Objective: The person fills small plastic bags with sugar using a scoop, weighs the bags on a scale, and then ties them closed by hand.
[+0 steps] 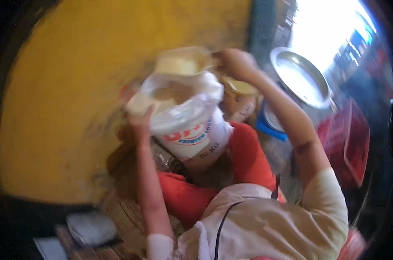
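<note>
A white woven sack (196, 143) with printing on its side stands upright between my knees. Its mouth is lined with clear plastic (183, 110), and tan loose contents (172, 94) show inside; blur hides their exact kind. My left hand (141, 118) grips the near-left part of the sack's rim. Above the far rim, my right hand (237, 63) holds a pale, translucent plastic container (181, 61) by its right end. That container is tilted over the mouth and blurred by motion. The fingers of my right hand are partly hidden behind the wrist.
A yellow wall (69, 97) rises beyond the sack and to the left. On the right are a wide metal basin (300, 78), a blue object (271, 130) and a red plastic crate (342, 146). A container with a yellowish lid (242, 87) stands behind the sack. A pale bundle (91, 228) lies lower left.
</note>
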Demonstrator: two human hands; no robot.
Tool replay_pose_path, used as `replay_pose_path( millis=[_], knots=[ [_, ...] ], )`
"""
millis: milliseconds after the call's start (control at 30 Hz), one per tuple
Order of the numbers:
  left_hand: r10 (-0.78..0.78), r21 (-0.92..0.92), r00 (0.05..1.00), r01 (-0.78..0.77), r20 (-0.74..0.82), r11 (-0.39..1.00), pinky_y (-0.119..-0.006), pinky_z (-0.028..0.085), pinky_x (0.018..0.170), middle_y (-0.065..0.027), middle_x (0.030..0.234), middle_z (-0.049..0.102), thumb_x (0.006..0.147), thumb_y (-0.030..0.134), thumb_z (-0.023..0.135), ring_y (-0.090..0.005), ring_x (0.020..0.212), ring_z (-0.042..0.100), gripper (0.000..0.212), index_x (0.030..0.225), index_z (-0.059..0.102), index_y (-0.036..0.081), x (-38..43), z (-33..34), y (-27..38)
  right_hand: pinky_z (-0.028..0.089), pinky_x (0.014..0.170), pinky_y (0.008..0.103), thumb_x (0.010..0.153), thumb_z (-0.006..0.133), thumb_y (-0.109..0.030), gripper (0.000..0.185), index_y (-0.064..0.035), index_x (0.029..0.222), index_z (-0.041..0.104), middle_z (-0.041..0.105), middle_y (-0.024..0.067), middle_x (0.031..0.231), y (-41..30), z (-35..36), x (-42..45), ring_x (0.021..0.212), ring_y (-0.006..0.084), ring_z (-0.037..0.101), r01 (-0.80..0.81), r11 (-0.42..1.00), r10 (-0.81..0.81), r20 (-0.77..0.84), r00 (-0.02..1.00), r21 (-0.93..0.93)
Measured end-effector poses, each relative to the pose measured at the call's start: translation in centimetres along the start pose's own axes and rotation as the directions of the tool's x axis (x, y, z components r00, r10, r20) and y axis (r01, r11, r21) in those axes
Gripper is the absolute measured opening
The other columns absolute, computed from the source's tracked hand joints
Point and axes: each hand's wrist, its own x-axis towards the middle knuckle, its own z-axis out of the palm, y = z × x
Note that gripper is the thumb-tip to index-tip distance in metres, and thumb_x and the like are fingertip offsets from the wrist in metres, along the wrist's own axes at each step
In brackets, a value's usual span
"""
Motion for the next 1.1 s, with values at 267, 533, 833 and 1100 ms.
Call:
replay_pose_path(
  millis=[267, 533, 833, 1100],
  knots=[
    [0.138, -0.099, 0.983, -0.150, -0.123, 0.984, -0.034, 0.048, 0.076, -0.0148, 0.092, 0.064, 0.057, 0.008, 0.076, -0.0269, 0.087, 0.062, 0.046, 0.099, 0.057, 0.003, 1.4, 3.2, -0.9, 0.048, 0.073, 0.0371, 0.072, 0.063, -0.010, 0.045, -0.0116, 0.117, 0.055, 0.062, 0.0170, 0.095, -4.1, -7.9, 1.9, 0.082, 0.0299, 0.063, 0.142, 0.988, -0.143, -0.009, 0.990, -0.055],
    [0.133, -0.096, 0.984, -0.144, -0.117, 0.985, -0.035, 0.048, 0.076, -0.0160, 0.093, 0.064, 0.057, 0.008, 0.075, -0.0297, 0.089, 0.061, 0.045, 0.097, 0.057, 0.003, 1.4, 4.8, -0.7, 0.042, 0.079, 0.0350, 0.073, 0.056, -0.009, 0.043, -0.0212, 0.114, 0.057, 0.064, 0.0094, 0.081, -7.1, -8.3, 3.0, 0.075, 0.0239, 0.061, 0.496, 0.703, -0.579, -0.005, 0.815, -0.510],
    [0.105, -0.126, 0.990, -0.116, -0.094, 0.985, -0.034, 0.048, 0.076, -0.0157, 0.092, 0.064, 0.057, 0.009, 0.076, -0.0276, 0.087, 0.062, 0.046, 0.099, 0.057, 0.001, 1.1, 3.9, -1.7, 0.044, 0.080, 0.0362, 0.072, 0.057, -0.010, 0.042, -0.0184, 0.113, 0.058, 0.064, 0.0129, 0.090, -6.7, -7.2, 2.8, 0.082, 0.0274, 0.061, 0.528, 0.760, -0.581, -0.033, 0.813, -0.379],
    [0.082, -0.273, 0.989, -0.114, -0.127, 0.955, -0.032, 0.047, 0.079, -0.0107, 0.094, 0.064, 0.056, 0.013, 0.080, -0.0211, 0.087, 0.061, 0.054, 0.104, 0.056, 0.001, 0.6, 1.1, -0.6, 0.047, 0.077, 0.0364, 0.068, 0.065, -0.013, 0.049, -0.0085, 0.116, 0.056, 0.063, 0.0173, 0.093, 2.6, -0.8, 5.8, 0.085, 0.0292, 0.062, 0.211, 0.962, -0.238, 0.152, 0.959, 0.172]
  ],
)
